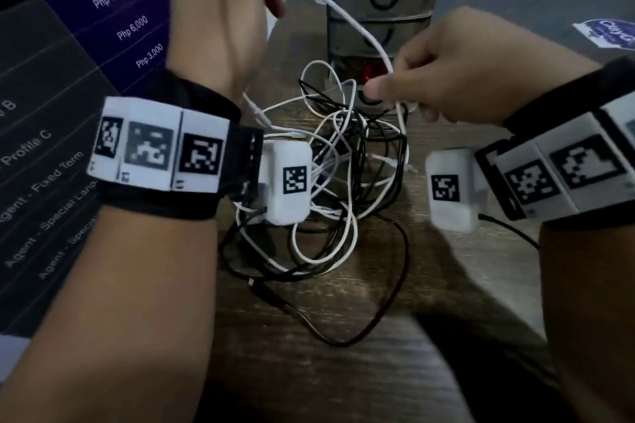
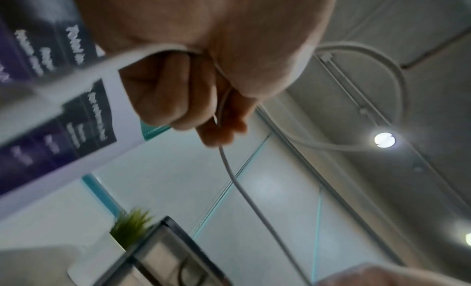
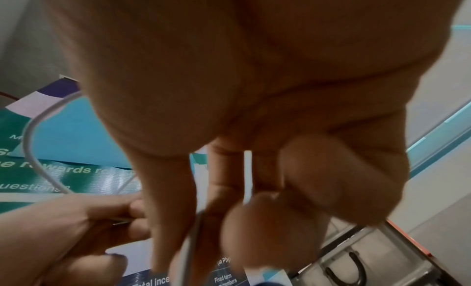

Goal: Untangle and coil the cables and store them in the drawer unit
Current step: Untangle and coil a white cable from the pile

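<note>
A tangle of white and black cables [image 1: 330, 182] lies on the wooden table [image 1: 343, 371] in front of a small grey drawer unit [image 1: 381, 10]. My left hand [image 1: 220, 10] is raised high at the top of the head view and grips loops of a white cable [image 1: 350, 21], whose strand [image 2: 244, 191] hangs down from the curled fingers [image 2: 178, 101]. That cable runs down to my right hand [image 1: 443, 75], which pinches it [image 3: 190, 248] just in front of the drawer unit, above the tangle.
A dark printed banner [image 1: 68, 86] covers the table's left side. A small sticker [image 1: 608, 33] lies at the far right. A green plant [image 2: 132, 228] stands behind the drawer unit [image 2: 168, 256]. A black cable [image 1: 360, 330] trails toward the table's front.
</note>
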`<state>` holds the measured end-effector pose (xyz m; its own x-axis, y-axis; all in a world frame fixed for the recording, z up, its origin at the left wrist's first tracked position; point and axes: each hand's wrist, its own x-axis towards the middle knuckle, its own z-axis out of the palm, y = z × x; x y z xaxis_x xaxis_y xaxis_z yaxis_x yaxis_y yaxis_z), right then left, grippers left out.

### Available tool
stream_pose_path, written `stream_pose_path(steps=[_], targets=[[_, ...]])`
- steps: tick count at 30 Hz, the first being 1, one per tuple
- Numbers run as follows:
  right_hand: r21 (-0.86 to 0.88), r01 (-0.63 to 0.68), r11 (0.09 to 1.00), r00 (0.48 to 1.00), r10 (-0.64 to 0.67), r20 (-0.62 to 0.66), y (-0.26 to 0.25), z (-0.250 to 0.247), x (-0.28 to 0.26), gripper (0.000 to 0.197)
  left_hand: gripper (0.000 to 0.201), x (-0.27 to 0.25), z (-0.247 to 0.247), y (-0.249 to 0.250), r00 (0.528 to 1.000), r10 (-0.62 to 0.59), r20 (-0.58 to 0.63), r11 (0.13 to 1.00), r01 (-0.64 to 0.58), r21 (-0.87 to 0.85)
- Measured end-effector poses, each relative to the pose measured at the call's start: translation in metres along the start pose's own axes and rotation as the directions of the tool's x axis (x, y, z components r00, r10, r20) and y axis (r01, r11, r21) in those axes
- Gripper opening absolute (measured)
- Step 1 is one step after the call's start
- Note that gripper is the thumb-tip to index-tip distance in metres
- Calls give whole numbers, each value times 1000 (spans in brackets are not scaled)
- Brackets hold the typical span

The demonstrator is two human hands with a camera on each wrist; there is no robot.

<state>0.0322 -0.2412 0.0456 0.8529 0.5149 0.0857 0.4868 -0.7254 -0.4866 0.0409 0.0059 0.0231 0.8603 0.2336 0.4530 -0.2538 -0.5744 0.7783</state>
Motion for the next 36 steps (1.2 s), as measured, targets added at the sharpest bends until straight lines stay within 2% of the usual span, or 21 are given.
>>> stream_pose_path(steps=[1,3,5,6,7,11,14,17,19,21,23,26,29,33,36], targets=[[35,7,999,1000,-8,10,1,1,1,43,29,-10,1,16,1000,5,20,1000,-4,-17],[123,53,991,998,-49,-35,3,0,0,42,27,-40,3,43,978,-7,209,991,-21,130],[226,106,968,987,-74,-143,4,1,0,43,32,-58,12,62,889,-87,450,985,9,173],[276,141,951,975,-86,-203,5,2,1,44,35,-63,15,65,848,-130,514,983,41,181],[318,173,932,961,-89,-261,6,3,4,45,38,-63,20,66,835,-138,532,982,46,183],[313,246,917,917,-116,-382,0,4,7,37,32,-66,37,70,848,-91,522,996,88,31],[436,243,867,949,-118,-293,3,2,6,34,21,-65,36,69,855,-123,503,988,152,-16],[458,157,875,977,-68,-203,11,0,6,39,23,-60,31,68,909,-173,379,978,204,-42],[484,123,866,986,-53,-156,13,0,7,30,22,-58,28,67,921,-188,342,975,216,-46],[488,131,863,986,-60,-158,12,0,7,19,23,-58,29,67,915,-181,361,981,194,-2],[366,198,909,962,-109,-249,10,1,8,12,31,-61,32,69,886,-182,426,983,150,107],[242,252,937,930,-166,-328,5,3,11,17,27,-65,36,72,839,-157,521,987,123,98],[226,311,923,908,-218,-358,6,4,15,28,14,-65,35,70,844,-162,511,987,142,79],[266,330,906,896,-213,-389,2,6,17,29,16,-64,31,71,823,-200,532,980,154,130],[251,295,922,909,-190,-371,1,4,14,23,25,-62,26,68,848,-207,489,978,188,88]])
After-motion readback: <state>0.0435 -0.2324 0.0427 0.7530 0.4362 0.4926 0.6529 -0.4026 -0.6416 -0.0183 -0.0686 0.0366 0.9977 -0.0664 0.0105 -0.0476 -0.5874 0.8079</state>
